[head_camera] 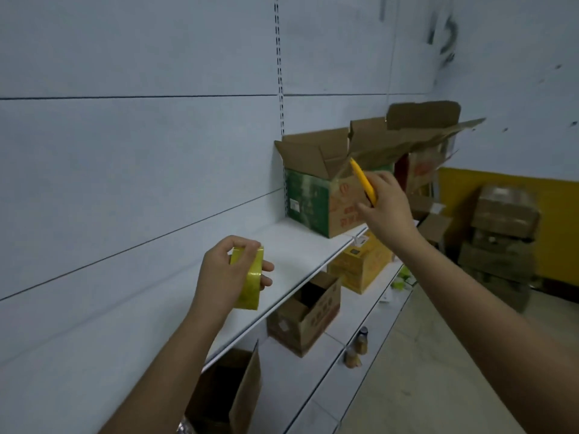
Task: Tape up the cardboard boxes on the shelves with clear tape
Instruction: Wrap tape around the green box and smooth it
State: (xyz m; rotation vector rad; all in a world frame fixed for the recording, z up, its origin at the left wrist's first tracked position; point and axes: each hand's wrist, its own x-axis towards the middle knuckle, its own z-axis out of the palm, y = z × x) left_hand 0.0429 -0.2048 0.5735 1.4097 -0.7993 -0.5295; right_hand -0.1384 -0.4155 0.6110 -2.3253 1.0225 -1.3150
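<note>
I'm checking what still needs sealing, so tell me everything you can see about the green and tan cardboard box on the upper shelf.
The green and tan box is corrugated cardboard, green on its left face, tan with red print on its right face. It stands upright on the white upper shelf, close to the back wall. Its top flaps are all open and splayed upward, untaped. Another open box stands just behind it. The right hand, holding a yellow cutter, overlaps its right face; contact is unclear.

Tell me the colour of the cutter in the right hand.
Yellow. The cutter in the right hand shows clearly in the head view.
</note>
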